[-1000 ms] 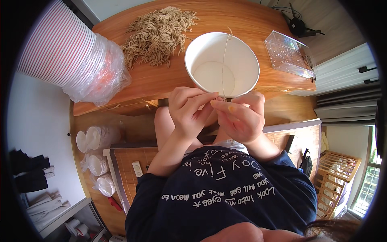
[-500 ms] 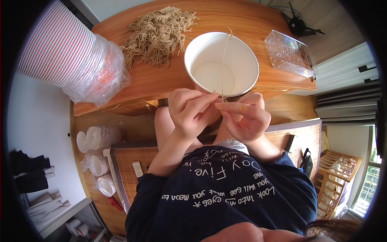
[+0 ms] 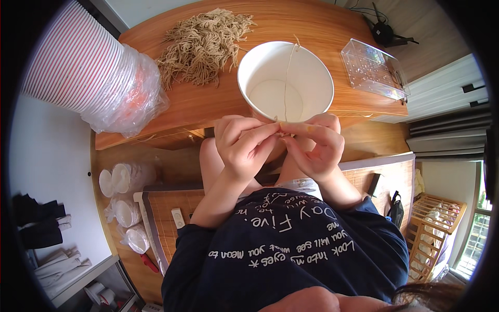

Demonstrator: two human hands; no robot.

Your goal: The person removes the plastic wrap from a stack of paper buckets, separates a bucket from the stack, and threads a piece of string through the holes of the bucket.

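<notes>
A large white paper bucket [image 3: 247, 78] stands at the table's front edge, its open mouth tilted toward me. One beige string [image 3: 285, 91] runs across the opening, tied at the far rim and reaching down to the near rim. There my left hand [image 3: 244, 143] and my right hand [image 3: 318, 145] meet, fingertips pinched together on the string's near end. Both hands are closed, and the knot or hole between the fingertips is hidden. Farther left on the table lies a heap of cut beige strings [image 3: 205, 44].
Stacked buckets [image 3: 78, 57] in clear plastic lean at the far left. A clear acrylic box [image 3: 374, 70] holding small bits sits on the right of the wooden table [image 3: 291, 15]. Behind it is a black router [image 3: 384, 34]. Wrapped white containers [image 3: 127, 213] stand on the floor at left.
My fingertips have drawn closer together at the near rim, and my right hand has shifted slightly up and left. The bucket has stayed in place.
</notes>
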